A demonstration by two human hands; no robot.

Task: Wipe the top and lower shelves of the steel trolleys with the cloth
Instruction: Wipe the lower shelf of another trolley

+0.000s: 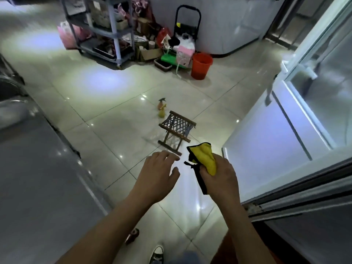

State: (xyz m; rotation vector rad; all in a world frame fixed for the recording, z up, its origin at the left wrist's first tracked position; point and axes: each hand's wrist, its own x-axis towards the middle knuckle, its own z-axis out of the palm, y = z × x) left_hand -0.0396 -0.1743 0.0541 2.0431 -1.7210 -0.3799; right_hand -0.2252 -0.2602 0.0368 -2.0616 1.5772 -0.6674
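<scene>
My right hand grips a yellow cloth with a black edge, bunched so it sticks up above the fingers. My left hand hovers beside it with fingers spread and holds nothing. Both hands are held over the tiled floor. One steel trolley top runs along the left. Another steel trolley top lies at the right, close to the cloth.
A small folding stool stands on the floor just past my hands, with two spray bottles behind it. Farther back are a grey shelf cart, an orange bucket and clutter. My shoe shows at the bottom.
</scene>
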